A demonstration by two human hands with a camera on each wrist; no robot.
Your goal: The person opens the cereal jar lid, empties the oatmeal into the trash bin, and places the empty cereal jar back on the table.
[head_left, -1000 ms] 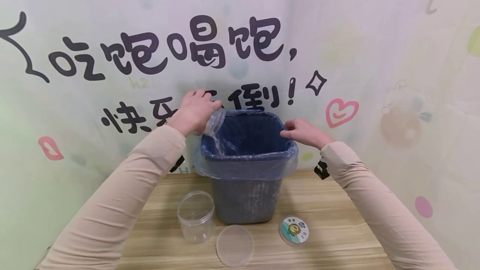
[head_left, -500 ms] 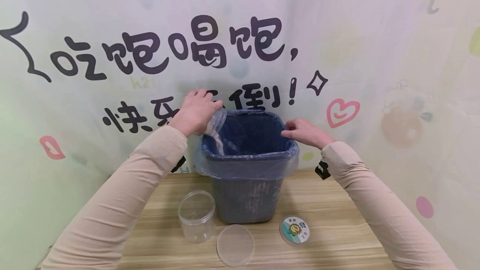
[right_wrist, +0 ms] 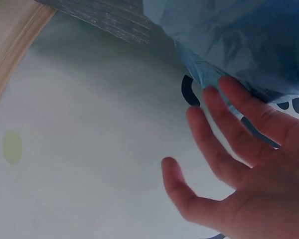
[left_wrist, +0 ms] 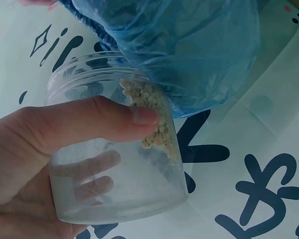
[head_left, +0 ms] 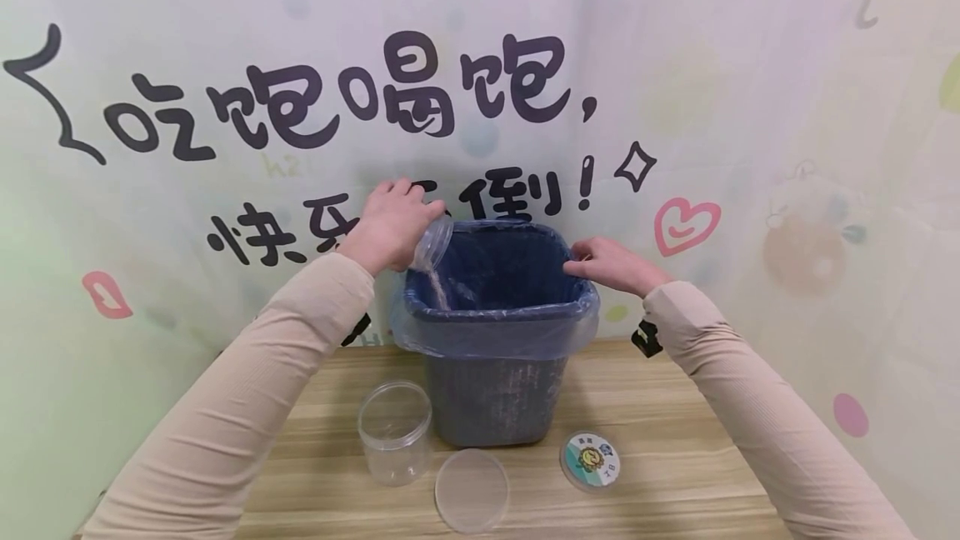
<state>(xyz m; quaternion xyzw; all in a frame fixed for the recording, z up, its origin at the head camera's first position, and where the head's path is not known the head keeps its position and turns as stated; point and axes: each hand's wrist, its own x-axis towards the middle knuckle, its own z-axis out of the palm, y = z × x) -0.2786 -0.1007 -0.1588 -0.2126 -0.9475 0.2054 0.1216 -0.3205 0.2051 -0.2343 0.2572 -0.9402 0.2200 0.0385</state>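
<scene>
My left hand (head_left: 393, 223) grips a clear plastic jar (left_wrist: 114, 194), tilted over the left rim of a lined trash bin (head_left: 495, 407). Pale, crumbly grains (left_wrist: 149, 112) lie along the jar's lower side, and a thin stream of them (head_left: 438, 290) falls into the bin. On the bin's right rim, my right hand (head_left: 611, 263) holds the edge with thumb and index finger over the blue plastic bag (right_wrist: 234, 45). Its other fingers are loosely bent outside the bag. The bin's bottom inside is hidden.
A second clear jar (head_left: 395, 436), open at the top, stands left of the bin on the wooden table (head_left: 315, 473). A translucent disc lid (head_left: 472, 492) lies in front, and a round lid with a printed label (head_left: 591, 461) lies right. A printed wall sheet (head_left: 750, 107) hangs behind.
Grains keep falling from the tilted jar into the bin; the stream looked thicker half a second ago than now. Both hands stay almost in place.
</scene>
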